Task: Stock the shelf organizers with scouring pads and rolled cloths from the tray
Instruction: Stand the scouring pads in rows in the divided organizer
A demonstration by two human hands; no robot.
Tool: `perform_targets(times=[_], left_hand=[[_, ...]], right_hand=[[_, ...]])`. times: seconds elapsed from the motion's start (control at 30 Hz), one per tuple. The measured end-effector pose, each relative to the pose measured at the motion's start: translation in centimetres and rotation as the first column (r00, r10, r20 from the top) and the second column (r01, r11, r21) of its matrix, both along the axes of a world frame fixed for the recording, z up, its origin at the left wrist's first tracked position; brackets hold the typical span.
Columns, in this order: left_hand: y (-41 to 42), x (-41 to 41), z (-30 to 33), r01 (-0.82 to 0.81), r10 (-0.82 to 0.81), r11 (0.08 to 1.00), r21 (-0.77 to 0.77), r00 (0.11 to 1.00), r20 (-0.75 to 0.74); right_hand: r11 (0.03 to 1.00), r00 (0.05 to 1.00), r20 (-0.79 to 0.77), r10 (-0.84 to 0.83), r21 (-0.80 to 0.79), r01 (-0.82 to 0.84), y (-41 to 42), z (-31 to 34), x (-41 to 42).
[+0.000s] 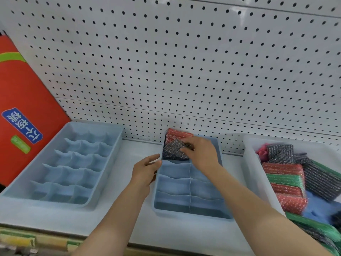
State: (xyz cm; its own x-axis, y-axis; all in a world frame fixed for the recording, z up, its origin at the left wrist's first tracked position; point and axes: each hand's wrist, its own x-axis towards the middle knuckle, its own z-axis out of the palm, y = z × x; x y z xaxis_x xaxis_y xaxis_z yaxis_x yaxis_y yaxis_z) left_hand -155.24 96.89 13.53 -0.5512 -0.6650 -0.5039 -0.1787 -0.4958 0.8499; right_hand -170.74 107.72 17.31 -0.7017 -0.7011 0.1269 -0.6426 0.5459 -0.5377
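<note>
The right hand (200,154) is reaching over the small blue organizer (188,183) and is pinching a dark grey scouring pad (174,149) with its fingers. The pad is sitting tilted at the far left cell of that organizer, just in front of a red scouring pad (178,134) that is standing at the very back. The left hand (145,171) is lying against the left wall of the same organizer, with its fingers loose and holding nothing.

The other cells of the small organizer are showing only their blue bottoms. A bigger blue organizer (62,163) with many cells is sitting to the left on the white shelf (129,226). On the right, a white tray (252,174) is holding more scouring pads in red, green and dark grey. A white pegboard (184,61) is standing behind everything, and a red box (24,108) is leaning at the far left.
</note>
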Motion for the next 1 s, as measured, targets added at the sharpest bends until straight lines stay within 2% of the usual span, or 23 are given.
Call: perform_targets(times=[0.1,0.27,0.43,0.53,0.6,0.67,0.77,0.8,0.87,0.93,1.0], left_hand=[[0.2,0.0,0.1,0.028,-0.028,1.0,0.006,0.999,0.015],[0.1,0.1,0.5,0.057,-0.057,0.998,0.012,0.998,0.022],[-0.4,-0.1,0.3,0.073,-0.072,0.997,-0.017,0.996,0.048],[-0.3,-0.3,0.3,0.081,-0.078,0.996,-0.046,0.994,0.072],[-0.3,-0.5,0.4,0.079,-0.073,0.995,-0.059,0.993,0.093],[-0.1,-1.1,0.8,0.04,-0.031,0.996,-0.08,0.993,0.111],[1.5,-2.6,2.3,-0.067,0.116,0.948,-0.31,0.983,0.143],[2.6,-3.4,3.3,-0.083,0.138,0.911,-0.404,0.984,0.108],[5.4,-5.2,5.3,-0.09,0.096,0.867,-0.49,0.995,-0.013],[8.7,-7.4,7.0,-0.041,-0.003,0.888,-0.458,0.995,-0.095],[12.4,-9.6,7.9,0.081,-0.132,0.915,-0.395,0.986,-0.105]], right_hand=[[0.971,0.978,-0.156,0.139,0.216,-0.104,-0.7,-1.4,0.3],[0.984,0.964,-0.255,0.075,0.174,-0.031,-2.0,-2.6,1.1],[0.955,0.933,-0.344,0.109,0.297,-0.002,-3.4,-4.1,1.5],[0.969,0.977,-0.199,0.081,0.244,-0.03,-2.9,-3.1,1.3],[0.994,0.998,-0.027,0.052,0.1,-0.049,-1.4,-1.2,1.0],[0.999,0.998,0.065,0.027,-0.034,-0.024,0.7,1.3,0.4],[0.982,0.992,0.115,-0.055,-0.172,0.074,5.7,5.3,-1.6],[0.981,0.989,0.121,-0.082,-0.165,0.102,7.9,6.4,-2.7],[0.984,0.978,0.15,-0.144,-0.085,0.158,12.9,8.0,-5.1],[0.975,0.954,0.199,-0.223,0.038,0.22,18.3,8.0,-7.7],[0.962,0.947,0.192,-0.258,0.137,0.235,23.1,7.6,-9.9]])
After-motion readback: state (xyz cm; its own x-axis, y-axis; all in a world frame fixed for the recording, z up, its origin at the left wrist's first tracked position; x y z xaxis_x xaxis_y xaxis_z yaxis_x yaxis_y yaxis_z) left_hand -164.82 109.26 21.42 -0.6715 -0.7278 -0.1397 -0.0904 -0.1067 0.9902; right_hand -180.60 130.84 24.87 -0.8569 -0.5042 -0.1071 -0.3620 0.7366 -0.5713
